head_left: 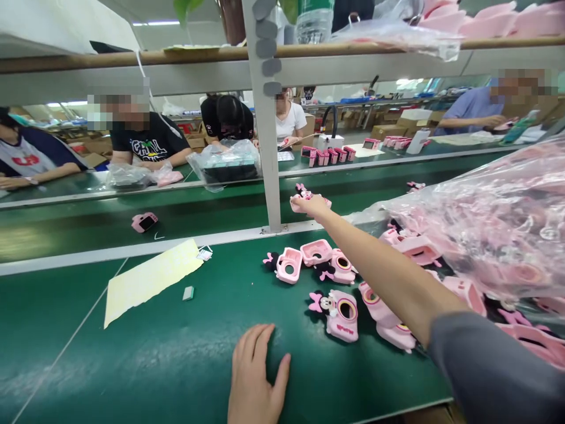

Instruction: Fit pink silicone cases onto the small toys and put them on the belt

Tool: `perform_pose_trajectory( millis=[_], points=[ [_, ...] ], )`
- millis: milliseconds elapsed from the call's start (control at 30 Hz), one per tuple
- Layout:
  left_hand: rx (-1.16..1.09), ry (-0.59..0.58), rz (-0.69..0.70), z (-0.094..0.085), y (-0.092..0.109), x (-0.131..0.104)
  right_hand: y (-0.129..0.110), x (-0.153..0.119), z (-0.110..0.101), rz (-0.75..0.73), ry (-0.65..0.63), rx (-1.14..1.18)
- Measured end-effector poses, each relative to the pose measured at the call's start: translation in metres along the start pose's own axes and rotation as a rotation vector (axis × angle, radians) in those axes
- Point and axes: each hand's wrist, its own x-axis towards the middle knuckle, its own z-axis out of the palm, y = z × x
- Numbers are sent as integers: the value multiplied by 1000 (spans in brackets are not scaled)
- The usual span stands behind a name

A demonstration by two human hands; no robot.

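My right hand [314, 206] is stretched out over the far green belt, closed on a pink camera case [302, 199] with a black-eared cartoon mouse head and pink bow. Its lower part hides behind my fingers. My left hand [256, 371] rests on the near green table with fingers stretched and thumb apart, holding nothing. To its right lies a similar pink case [343, 316] with a round lens opening. Farther back sit more pink cases, among them an open-backed shell [289, 266] and another shell [316, 252].
A clear plastic bag [498, 218] of pink cases spreads at the right. A yellow paper sheet [152, 282] and a small pale green block [188, 293] lie at the left. A white post [266, 129] rises mid-view. A pink camera [144, 222] is on the belt; several people sit beyond.
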Motion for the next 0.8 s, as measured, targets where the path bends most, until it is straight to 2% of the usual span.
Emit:
perform_pose_trajectory(
  millis=[67,133,200,267,367,467,533,600,667,800],
  points=[
    [9,33,-2,2,2,2,4,19,21,20,31,-179],
    [11,76,-12,3,3,3,8,25,36,32,27,-328],
    [15,96,-9,4,2,4,10,23,41,15,2,-449],
    [23,71,7,4,0,4,9,14,35,-57,-62,-547],
    [38,24,47,2,-4,4,13,-18,15,-256,-292,-637],
    [38,47,95,-1,-3,5,23,-64,3,-444,-569,-677],
    [13,71,126,-4,-1,5,29,-92,4,-537,-663,-738],
    [-53,96,140,-7,2,1,31,-115,7,-617,-672,-783],
    [-159,155,107,-10,4,-5,31,-137,6,-597,-710,-484],
    [-457,319,-32,-16,10,-25,40,-197,-10,-327,-937,393]
  ],
)
